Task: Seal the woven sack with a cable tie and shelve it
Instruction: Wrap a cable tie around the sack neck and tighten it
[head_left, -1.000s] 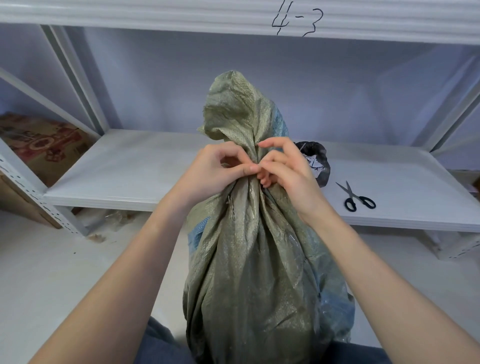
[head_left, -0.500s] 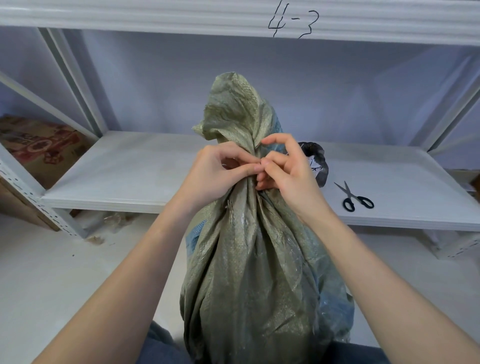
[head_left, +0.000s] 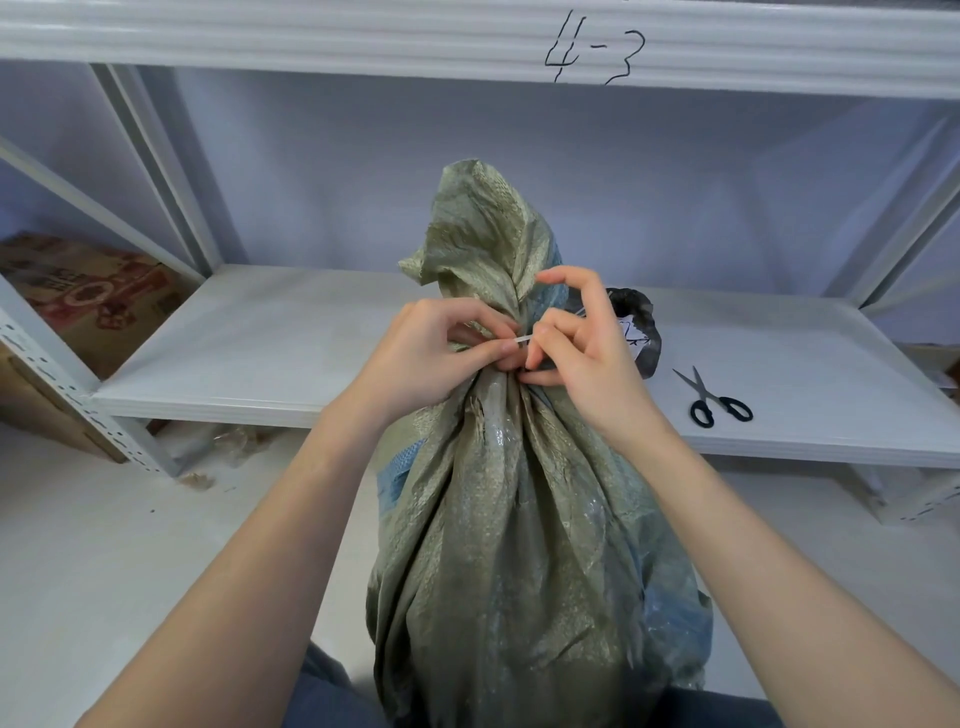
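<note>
An olive-green woven sack (head_left: 519, 545) stands upright on the floor in front of me, its neck gathered and its loose top flopping above. A thin white cable tie (head_left: 521, 340) runs around the neck; only a short piece shows between my fingers. My left hand (head_left: 431, 353) pinches the tie's end from the left. My right hand (head_left: 582, 343) pinches the tie from the right, thumb and fingers pressed at the neck. The white metal shelf (head_left: 270, 353) lies just behind the sack at hand height.
Black-handled scissors (head_left: 714, 397) lie on the shelf at right. A black plastic bag (head_left: 641, 332) sits on the shelf behind my right hand. A printed cardboard box (head_left: 83, 296) stands at the left past the rack upright (head_left: 78, 395). The upper shelf beam is marked "4-3".
My hands have drawn slightly apart at the sack's neck, and a short white stretch of cable tie now shows between them. The sack stays upright in place.
</note>
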